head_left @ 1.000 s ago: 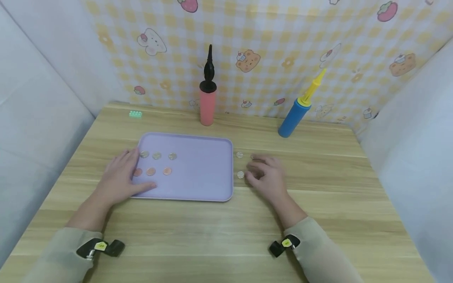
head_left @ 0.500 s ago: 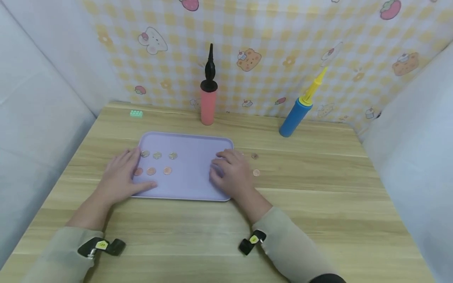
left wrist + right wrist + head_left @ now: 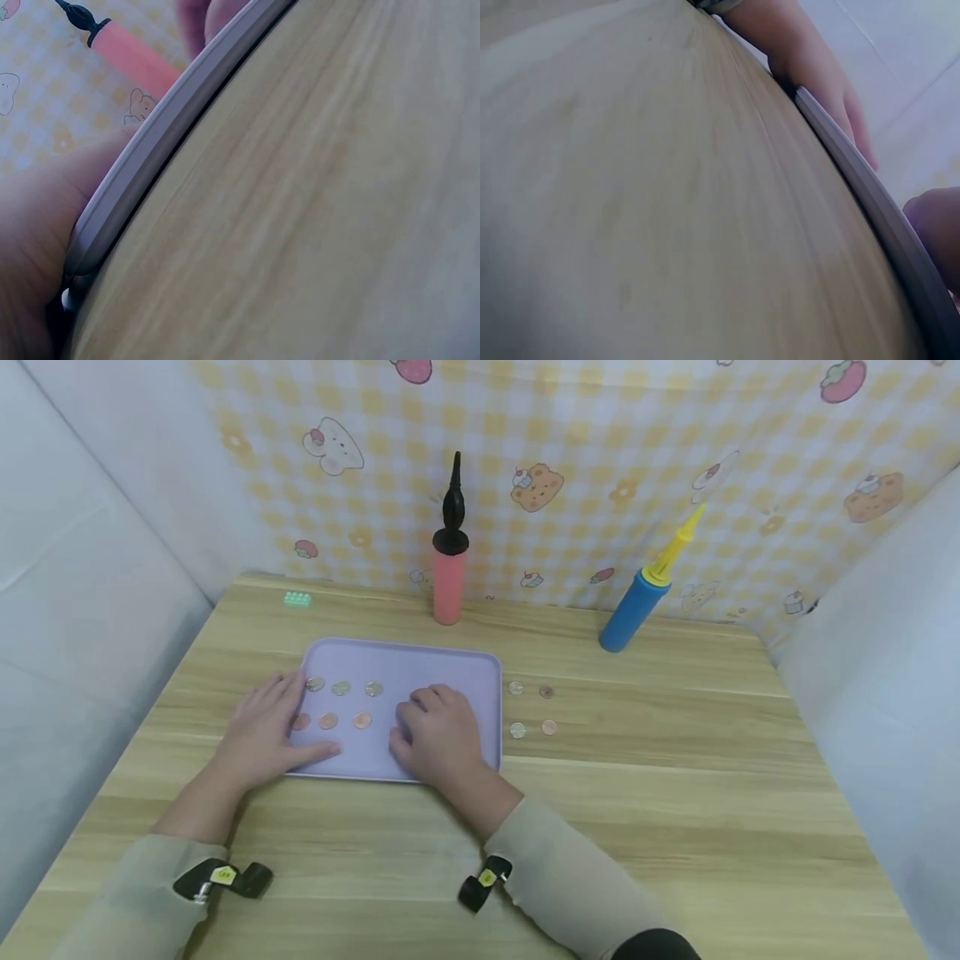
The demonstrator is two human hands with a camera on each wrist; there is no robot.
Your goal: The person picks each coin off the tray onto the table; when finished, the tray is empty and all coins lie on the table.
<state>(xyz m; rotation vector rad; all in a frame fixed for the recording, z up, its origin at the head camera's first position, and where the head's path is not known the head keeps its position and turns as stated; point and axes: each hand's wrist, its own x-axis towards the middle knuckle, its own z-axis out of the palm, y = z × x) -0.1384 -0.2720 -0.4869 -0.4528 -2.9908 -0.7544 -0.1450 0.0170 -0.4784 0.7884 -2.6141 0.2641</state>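
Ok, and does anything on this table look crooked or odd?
The blue pump appears to lean right, while the pink pump stands upright; camera angle may exaggerate it. Nothing looks spilled.

Nothing legible: marks on yellow labels [image 3: 222, 876] [image 3: 487, 877] on wrist devices [image 3: 257, 881] [image 3: 473, 895] too small.

The tray [image 3: 442, 663] is lavender, coins [image 3: 373, 689] silvery or coppery, the backdrop [image 3: 585, 435] yellow-checked.
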